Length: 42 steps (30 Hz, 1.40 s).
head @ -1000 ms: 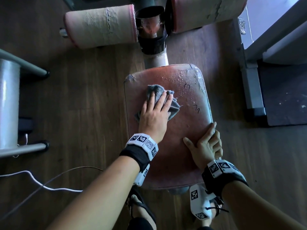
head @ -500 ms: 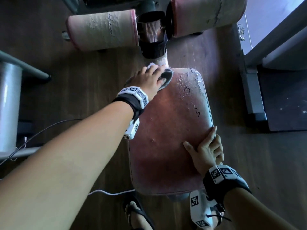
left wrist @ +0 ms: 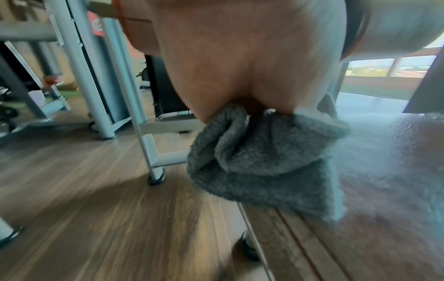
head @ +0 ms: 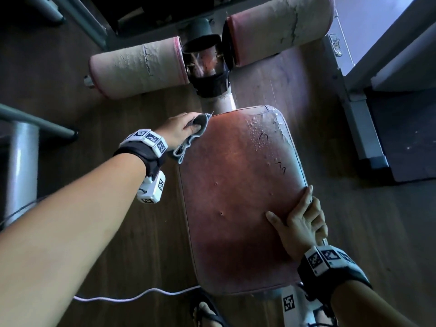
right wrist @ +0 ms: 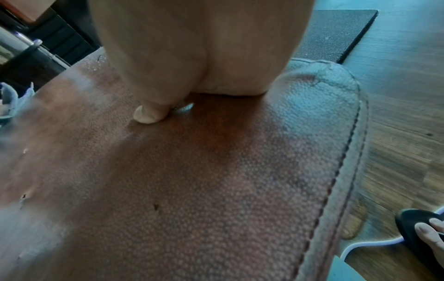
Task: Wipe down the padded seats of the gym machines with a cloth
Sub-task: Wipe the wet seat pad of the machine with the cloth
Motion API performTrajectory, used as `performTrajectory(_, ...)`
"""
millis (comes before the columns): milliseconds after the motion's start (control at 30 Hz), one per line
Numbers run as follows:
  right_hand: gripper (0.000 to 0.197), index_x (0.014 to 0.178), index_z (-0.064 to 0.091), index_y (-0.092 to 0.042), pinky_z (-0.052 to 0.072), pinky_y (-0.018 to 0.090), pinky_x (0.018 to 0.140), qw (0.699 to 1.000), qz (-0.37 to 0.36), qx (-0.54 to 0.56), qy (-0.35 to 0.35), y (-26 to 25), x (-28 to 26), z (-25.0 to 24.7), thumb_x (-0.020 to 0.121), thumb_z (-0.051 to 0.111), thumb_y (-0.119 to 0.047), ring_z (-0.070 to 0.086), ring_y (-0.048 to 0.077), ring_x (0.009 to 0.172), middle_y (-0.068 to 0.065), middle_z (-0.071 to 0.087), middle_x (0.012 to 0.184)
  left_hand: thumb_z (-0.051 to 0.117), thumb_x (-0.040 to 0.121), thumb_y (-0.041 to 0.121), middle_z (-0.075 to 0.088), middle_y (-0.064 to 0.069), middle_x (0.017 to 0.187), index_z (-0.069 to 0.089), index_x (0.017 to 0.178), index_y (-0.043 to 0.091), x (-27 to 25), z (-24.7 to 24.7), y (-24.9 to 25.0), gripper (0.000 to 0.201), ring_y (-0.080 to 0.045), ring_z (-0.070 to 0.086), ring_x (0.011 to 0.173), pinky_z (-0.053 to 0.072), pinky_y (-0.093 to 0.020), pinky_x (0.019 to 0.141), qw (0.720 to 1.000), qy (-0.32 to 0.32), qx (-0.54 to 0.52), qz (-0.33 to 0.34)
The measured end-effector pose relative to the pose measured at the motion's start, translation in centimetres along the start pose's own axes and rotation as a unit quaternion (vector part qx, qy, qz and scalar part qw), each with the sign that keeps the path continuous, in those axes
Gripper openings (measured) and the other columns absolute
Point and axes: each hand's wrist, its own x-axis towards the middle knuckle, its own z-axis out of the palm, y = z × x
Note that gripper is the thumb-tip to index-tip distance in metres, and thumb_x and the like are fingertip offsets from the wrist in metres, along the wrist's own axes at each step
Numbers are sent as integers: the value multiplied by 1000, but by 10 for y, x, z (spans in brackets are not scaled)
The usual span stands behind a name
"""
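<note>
The padded seat (head: 236, 204) is worn red-brown leather with water drops near its far right corner. My left hand (head: 186, 125) grips a bunched grey cloth (head: 192, 140) at the seat's far left corner, and part of the cloth hangs over the left edge. The left wrist view shows the cloth (left wrist: 264, 161) gathered under my palm beside the seat (left wrist: 389, 171). My right hand (head: 303, 215) holds the seat's right edge, thumb (right wrist: 149, 114) flat on top of the seat (right wrist: 204, 190) and fingers curled over the side.
Two cracked foam rollers (head: 139, 69) (head: 278, 29) flank a metal post (head: 208, 67) beyond the seat. A white cable (head: 132, 297) and my sandalled foot (head: 207, 312) lie on the wooden floor below. Machine frames stand at left (head: 21, 166) and right (head: 361, 128), by a black mat (head: 405, 138).
My left hand has swept the cloth from the middle of the seat up to its far edge, then over to the far left corner. The right hand has kept its hold.
</note>
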Motion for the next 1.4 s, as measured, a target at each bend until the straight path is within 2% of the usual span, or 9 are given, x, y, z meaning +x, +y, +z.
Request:
performTrajectory(133,120,143,-36,-28,1,54,118,1000,-3,14,-3,-1,-1,0,79,56,-69,-10,30,145,1,-18,153,52,99,9,59,-4,126,52,135,13,-5,0,-6,36,-8,56,110,38,-14,94,991,-28,-128,5)
performTrajectory(233,120,144,-34,-26,3,56,118,1000,-6,7,14,0,-1,1,79,56,-69,-8,33,144,4,-16,153,52,99,8,61,-2,125,51,134,18,-8,-2,-12,36,-4,58,109,41,-17,96,984,-37,-176,-10)
performTrajectory(367,120,144,-34,-28,5,57,118,1000,-10,8,23,2,1,5,77,55,-71,-7,34,145,8,-14,154,55,98,8,58,-4,131,52,137,15,2,0,4,40,-10,54,118,40,-15,97,990,-34,-133,0)
performTrajectory(500,120,144,-34,-27,3,57,118,1000,-7,9,18,0,0,3,78,57,-68,-9,33,144,5,-16,153,61,94,21,57,-4,130,53,138,22,17,6,20,44,-17,52,120,37,-28,102,999,-13,-18,35)
performTrajectory(667,119,141,-37,-30,4,58,118,1000,-12,20,11,1,1,2,78,56,-68,-10,33,144,3,-18,153,56,96,6,58,-5,129,51,137,11,3,1,6,41,-11,54,116,39,-10,92,992,-23,-124,14)
performTrajectory(767,119,143,-34,-28,4,57,118,1000,-13,20,20,3,1,4,78,56,-68,-6,33,144,7,-14,153,54,97,4,62,-8,120,53,132,8,-3,0,-1,36,-12,56,108,42,-5,84,988,-15,-156,-12)
performTrajectory(1067,119,142,-35,-31,5,58,118,999,-11,20,26,4,3,6,78,57,-69,-8,34,144,7,-15,153,57,94,30,60,2,126,55,130,33,44,18,57,37,-19,55,115,42,-37,102,999,-25,26,36)
performTrajectory(1200,119,142,-36,-30,8,58,118,999,-13,21,27,4,3,6,78,56,-69,-6,36,145,8,-14,154,60,94,20,59,0,129,56,134,26,29,4,46,41,-16,53,118,38,-25,99,999,-33,18,34)
performTrajectory(1400,117,142,-34,-31,8,59,117,999,-16,17,42,5,3,9,73,48,-75,-1,38,145,11,-8,154,57,96,19,61,-1,127,57,132,24,27,2,41,37,-18,55,117,41,-31,100,999,-32,30,5)
